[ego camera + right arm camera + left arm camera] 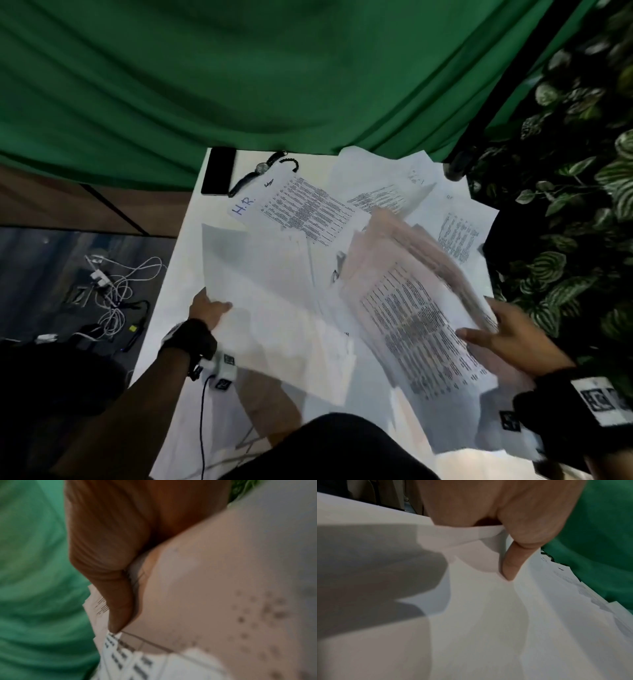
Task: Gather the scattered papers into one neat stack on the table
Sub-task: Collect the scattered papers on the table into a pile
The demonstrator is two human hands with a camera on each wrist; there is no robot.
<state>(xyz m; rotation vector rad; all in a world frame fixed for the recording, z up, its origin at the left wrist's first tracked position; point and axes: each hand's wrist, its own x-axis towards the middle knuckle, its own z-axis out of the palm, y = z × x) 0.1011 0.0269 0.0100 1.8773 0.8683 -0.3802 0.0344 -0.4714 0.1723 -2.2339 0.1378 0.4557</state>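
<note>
The left hand [209,308] pinches blank sheets [274,308] at lower centre of the head view; the right hand [510,335] grips a fanned printed bundle [418,308] lower right. Bringing both together, then squaring the edges against the table [195,240], should suit; loose papers [308,209] lie above.

Phone [219,170] and wristwatch [262,168] crowd the far-left corner; table [191,240] left edge bare.

I see white papers [308,205] printed with dense black text, one sheet [245,206] marked "H.R." in blue ink, on a white table [191,240]. A green curtain [239,85] hangs behind; striped green-and-white leaves [582,205] fill my right. Black phone [219,171], black watch [262,169], white cables [116,291].
</note>
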